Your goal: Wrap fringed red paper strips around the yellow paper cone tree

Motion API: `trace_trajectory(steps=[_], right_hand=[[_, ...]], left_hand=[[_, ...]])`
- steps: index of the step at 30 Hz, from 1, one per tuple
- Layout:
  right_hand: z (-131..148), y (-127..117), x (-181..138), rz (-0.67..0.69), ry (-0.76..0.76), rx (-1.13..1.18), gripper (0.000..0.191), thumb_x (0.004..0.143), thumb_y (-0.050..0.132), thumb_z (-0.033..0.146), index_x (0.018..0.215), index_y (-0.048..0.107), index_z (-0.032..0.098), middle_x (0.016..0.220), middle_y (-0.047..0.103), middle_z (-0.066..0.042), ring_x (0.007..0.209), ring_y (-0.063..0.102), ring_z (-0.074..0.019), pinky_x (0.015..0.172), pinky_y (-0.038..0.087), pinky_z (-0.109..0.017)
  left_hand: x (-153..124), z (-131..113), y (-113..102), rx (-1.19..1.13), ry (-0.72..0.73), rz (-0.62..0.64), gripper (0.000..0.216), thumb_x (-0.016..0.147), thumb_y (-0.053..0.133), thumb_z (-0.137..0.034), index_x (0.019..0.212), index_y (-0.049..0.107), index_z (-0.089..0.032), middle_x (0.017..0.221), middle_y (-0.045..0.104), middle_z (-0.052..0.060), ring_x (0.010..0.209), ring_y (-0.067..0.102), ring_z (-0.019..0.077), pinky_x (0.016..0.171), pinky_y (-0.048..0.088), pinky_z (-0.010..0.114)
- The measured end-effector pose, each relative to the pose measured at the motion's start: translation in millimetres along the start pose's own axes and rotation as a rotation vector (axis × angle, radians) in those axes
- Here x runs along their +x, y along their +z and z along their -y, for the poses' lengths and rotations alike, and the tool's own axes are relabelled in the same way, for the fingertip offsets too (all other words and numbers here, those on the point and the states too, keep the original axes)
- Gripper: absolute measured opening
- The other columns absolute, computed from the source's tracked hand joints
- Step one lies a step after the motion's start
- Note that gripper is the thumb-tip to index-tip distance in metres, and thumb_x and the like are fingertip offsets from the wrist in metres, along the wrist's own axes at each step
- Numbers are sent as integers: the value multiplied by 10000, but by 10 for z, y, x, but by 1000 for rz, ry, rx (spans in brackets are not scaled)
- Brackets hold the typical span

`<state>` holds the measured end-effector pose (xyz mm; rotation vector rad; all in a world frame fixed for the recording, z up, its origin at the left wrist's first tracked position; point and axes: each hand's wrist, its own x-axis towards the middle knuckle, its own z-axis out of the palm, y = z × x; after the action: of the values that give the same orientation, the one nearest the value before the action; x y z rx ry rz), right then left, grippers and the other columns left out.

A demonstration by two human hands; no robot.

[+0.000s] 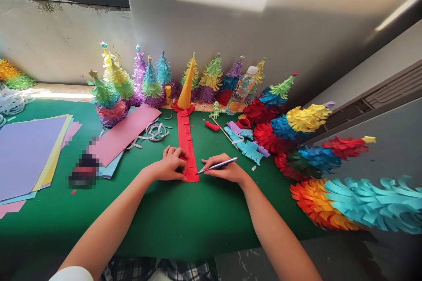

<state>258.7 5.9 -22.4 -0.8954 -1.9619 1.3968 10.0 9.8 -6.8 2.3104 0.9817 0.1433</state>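
Observation:
A long red paper strip [186, 140] with fringe cuts lies on the green table [171, 219], running away from me toward a yellow paper cone [186, 90]. My left hand [171, 164] presses down on the strip's near end, fingers curled on the paper. My right hand [226, 170] is closed around a thin silver craft knife [217, 165], whose tip points at the strip's right edge.
Many fringed paper trees [145, 81] line the back wall and lie stacked at the right [329, 158]. Coloured paper sheets [29, 149] lie at the left, a pink sheet [127, 134] beside them. A plastic bottle [242, 90], a glue stick [168, 95] and paper scraps [245, 145] sit behind.

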Motion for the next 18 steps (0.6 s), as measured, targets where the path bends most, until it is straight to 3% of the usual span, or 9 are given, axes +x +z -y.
trace_trajectory(steps=[6,18], right_hand=[[6,4,11,35,-20,-66,144,751,678,292,839,729,190,756,708,-3,683,622,-121,996,446,-409],[22,95,66,29,-82,-108,138,762,671,292,857,732,211,763,727,-10,679,628,-126,980,451,-397]], left_hand=[[1,4,3,39,13,-1,188,747,642,-390,871,611,-253,1123,425,45,1102,330,263,1045,140,546],[21,20,19,3,1,-2,225,715,673,-421,875,636,-267,1106,434,44,1106,330,269,1035,154,542]])
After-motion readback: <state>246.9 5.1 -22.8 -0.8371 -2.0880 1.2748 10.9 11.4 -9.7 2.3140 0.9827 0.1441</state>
